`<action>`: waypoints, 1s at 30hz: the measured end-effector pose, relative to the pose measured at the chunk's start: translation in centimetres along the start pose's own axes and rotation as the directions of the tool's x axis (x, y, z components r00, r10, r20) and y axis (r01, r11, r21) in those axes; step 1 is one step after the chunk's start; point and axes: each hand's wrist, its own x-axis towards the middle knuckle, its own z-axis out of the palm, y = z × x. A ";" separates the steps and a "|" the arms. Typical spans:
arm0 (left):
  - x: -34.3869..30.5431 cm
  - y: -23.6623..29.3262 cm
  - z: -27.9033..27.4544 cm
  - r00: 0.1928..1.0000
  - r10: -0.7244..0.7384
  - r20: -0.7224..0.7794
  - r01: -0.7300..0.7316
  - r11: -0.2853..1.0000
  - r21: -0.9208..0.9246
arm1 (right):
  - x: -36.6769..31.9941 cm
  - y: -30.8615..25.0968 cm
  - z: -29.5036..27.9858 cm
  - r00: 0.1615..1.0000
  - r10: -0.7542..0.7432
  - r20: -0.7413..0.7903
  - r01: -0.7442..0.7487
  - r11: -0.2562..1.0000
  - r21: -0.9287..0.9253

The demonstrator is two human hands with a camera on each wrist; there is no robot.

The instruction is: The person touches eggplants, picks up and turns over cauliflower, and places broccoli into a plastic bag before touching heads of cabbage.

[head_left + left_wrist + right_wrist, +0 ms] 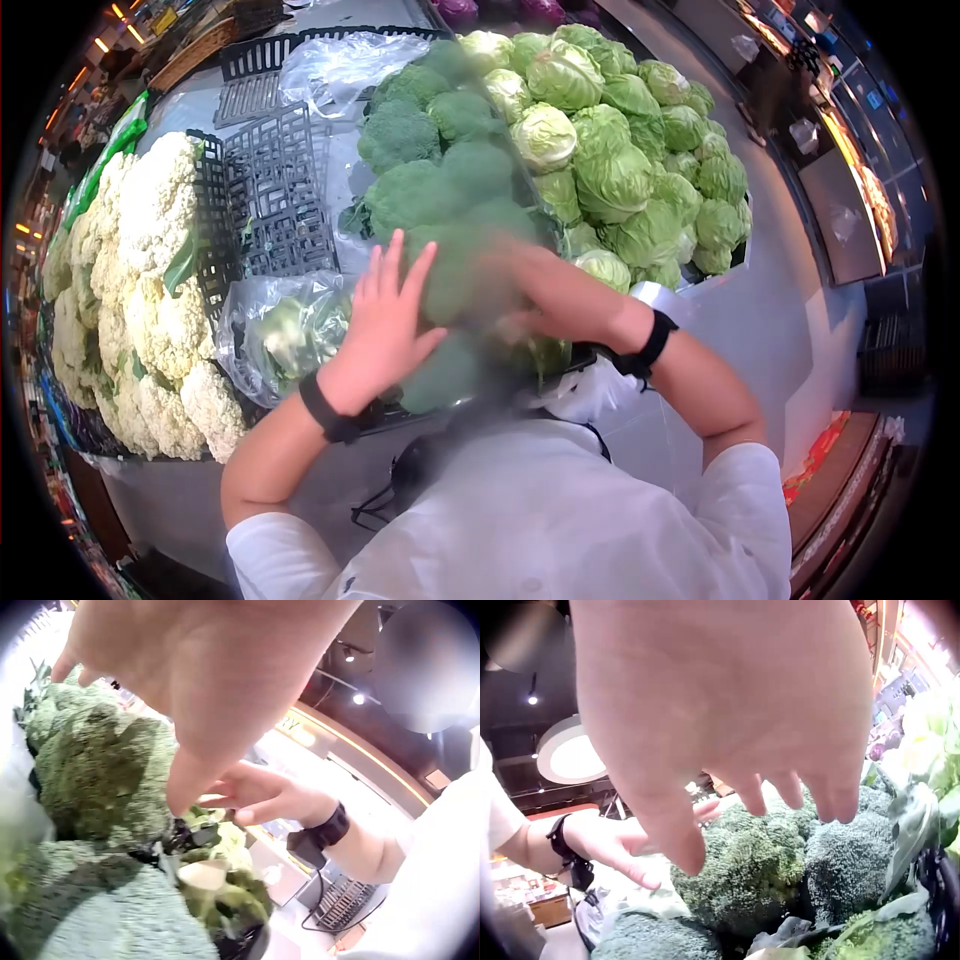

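A row of green broccoli heads (405,140) fills the middle of the stand. My left hand (385,330) reaches over its near left side, fingers straight and spread. In the left wrist view that hand (217,682) hovers close over a large broccoli head (97,772), thumb pointing down beside it. My right hand (545,290) is opposite, over the row's right side, its fingers blurred in the head view. The right wrist view shows its (727,705) fingers extended downward, fingertips right at the top of a broccoli head (739,870), thumb overlapping the head's left edge.
White cauliflowers (150,290) are piled at left, green cabbages (610,160) at right. Black plastic crates (275,190) stand between cauliflower and broccoli. A plastic-wrapped vegetable (290,335) lies left of my left hand. Clear plastic bags (345,65) lie at the back.
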 end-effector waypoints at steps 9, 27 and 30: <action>-0.2 10.4 3.0 0.992 0.031 -0.118 -0.070 0.937 -0.343 | -1.8 2.7 4.8 0.977 -0.209 0.027 0.211 0.966 -0.147; -2.5 12.4 3.6 0.783 -0.612 -0.110 0.098 0.297 -0.950 | -6.1 5.0 -6.2 0.995 0.048 0.087 -0.099 0.383 0.919; -1.7 13.1 5.4 0.850 -0.525 -0.043 0.027 0.124 -0.992 | -6.9 5.3 -5.0 0.962 -0.011 0.273 -0.273 0.003 0.962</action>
